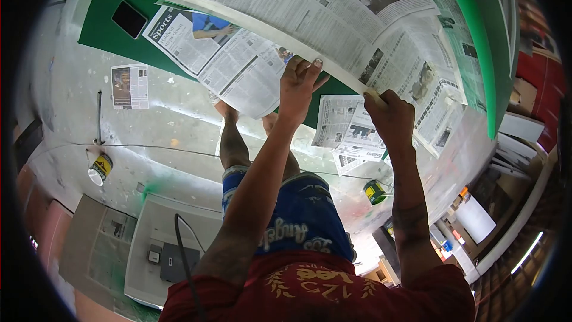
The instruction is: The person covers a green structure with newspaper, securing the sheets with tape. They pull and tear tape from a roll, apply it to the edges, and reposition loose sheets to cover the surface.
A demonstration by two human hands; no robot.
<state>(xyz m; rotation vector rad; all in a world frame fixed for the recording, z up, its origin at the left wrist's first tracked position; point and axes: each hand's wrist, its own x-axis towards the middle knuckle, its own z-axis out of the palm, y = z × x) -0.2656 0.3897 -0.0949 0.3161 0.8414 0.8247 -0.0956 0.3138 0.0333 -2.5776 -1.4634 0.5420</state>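
Observation:
A green panel (476, 30) is covered with newspaper sheets (286, 3), and a pale strip that looks like masking tape (238, 24) runs along their near edge. My left hand (300, 90) is closed at this edge, with a fingertip on the strip and other fingers bent beside it. Farther right, my right hand (391, 116) is a fist around the strip's end; whether a roll is inside it is hidden. A loose sports page (238, 65) hangs just below the strip, touching or close behind my left hand.
A phone (129, 19) lies on a green surface (107, 36) at the left. More newspaper (351, 125) lies under my right hand, and one page (130, 86) is on the floor (179, 122). Two paint cans (100, 169) stand on the floor, with a thin cable nearby.

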